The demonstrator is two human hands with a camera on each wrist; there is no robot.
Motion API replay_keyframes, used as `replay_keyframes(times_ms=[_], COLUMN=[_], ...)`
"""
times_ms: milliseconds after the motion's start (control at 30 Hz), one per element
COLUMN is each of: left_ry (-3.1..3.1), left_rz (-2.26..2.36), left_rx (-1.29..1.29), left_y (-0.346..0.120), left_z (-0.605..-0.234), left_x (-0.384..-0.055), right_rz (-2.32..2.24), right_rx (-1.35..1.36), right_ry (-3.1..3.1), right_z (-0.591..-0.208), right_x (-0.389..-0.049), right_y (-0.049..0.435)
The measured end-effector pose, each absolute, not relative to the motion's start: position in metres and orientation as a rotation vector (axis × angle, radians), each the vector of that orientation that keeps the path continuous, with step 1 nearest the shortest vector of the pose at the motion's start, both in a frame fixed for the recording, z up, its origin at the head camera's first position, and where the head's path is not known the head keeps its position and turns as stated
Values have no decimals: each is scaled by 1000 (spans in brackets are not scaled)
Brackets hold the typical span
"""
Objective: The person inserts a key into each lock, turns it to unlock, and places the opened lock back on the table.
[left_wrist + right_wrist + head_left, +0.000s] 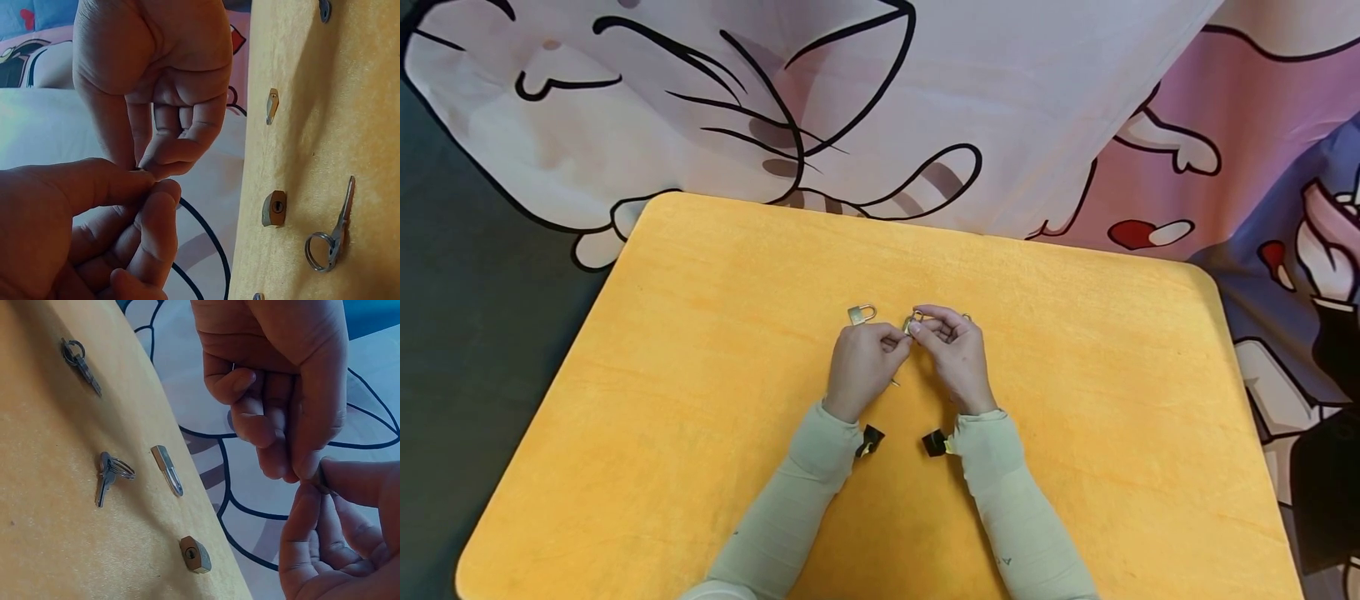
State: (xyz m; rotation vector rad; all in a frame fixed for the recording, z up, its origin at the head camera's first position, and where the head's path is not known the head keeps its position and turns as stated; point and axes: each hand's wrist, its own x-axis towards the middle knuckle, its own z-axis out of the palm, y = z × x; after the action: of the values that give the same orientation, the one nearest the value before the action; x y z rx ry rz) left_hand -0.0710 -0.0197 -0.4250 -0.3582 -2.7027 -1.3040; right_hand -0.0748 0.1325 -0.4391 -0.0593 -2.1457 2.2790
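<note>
My left hand (867, 367) and right hand (957, 354) meet fingertip to fingertip over the middle of the table. Between them, both pinch a small dark metal piece (322, 478), mostly hidden by the fingers, so its kind is unclear. A brass padlock (908, 325) shows right at the fingertips in the head view. Another padlock (860, 315) lies just beyond the left hand. The right wrist view shows a padlock (195, 555) with its keyhole facing the camera, and one lying flat (167, 470). Below the hands lie ringed keys (107, 478) and a second key set (80, 365).
The yellow table (700, 400) has rounded corners. A cartoon-printed cloth (1000, 100) hangs along its far edge. At the right edge of the head view stands a dark object (1326, 492). A black wrist device (935, 442) sits at the inner right cuff.
</note>
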Motion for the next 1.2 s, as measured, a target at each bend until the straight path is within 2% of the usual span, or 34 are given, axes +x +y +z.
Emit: replay_keyframes(times_ms=[467,867,1200], left_ry=[-2744,-2787,-2818], left_rz=[-1345,-1357,-1370], left_rx=[-324,-287,-278], left_y=[-19,-20,-20], left_z=[-427,-424,-425], left_x=[-71,-71,-72], right_rz=[2278,2288,2292], right_rx=[-48,-153,-92], right_ry=[-2254,-2247,-2246], right_z=[-437,-437,-440], right_x=[-75,-74,-75], right_y=[131,129,129])
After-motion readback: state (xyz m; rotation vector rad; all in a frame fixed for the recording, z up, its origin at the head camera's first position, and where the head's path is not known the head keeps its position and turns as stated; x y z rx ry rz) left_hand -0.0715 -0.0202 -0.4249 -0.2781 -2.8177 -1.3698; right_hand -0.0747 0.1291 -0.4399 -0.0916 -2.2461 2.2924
